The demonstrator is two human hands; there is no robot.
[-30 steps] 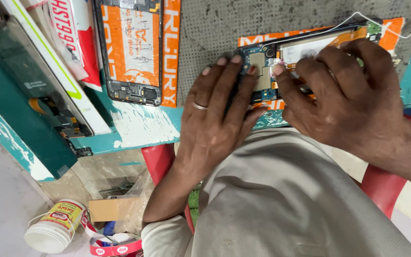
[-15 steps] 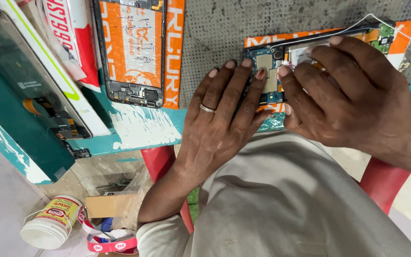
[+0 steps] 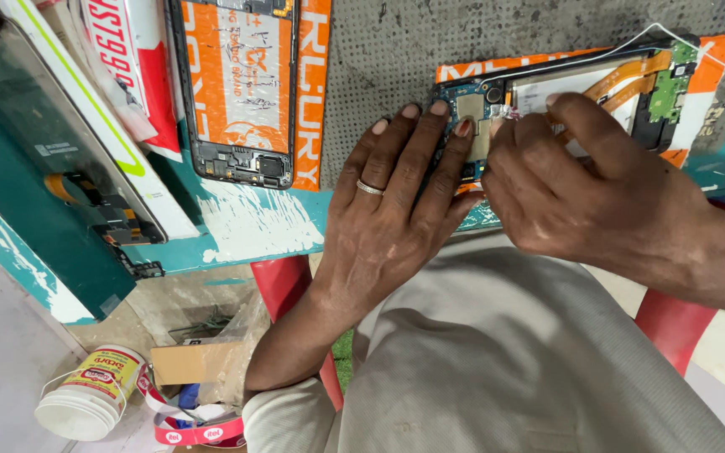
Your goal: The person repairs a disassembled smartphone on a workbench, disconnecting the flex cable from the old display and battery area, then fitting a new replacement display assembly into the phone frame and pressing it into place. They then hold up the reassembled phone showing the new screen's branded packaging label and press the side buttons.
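Teal workbench [image 3: 253,226], grey mat [image 3: 396,59] on top; 2 opened phones [image 3: 241,92] [image 3: 597,92] lying on it.

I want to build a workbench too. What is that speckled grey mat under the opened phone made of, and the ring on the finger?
The speckled grey mat looks like rubber or foam: matte, finely dotted, slightly scuffed. The thin ring on the left hand looks like polished silvery metal, since it glints. The opened phone shows a blue circuit board.
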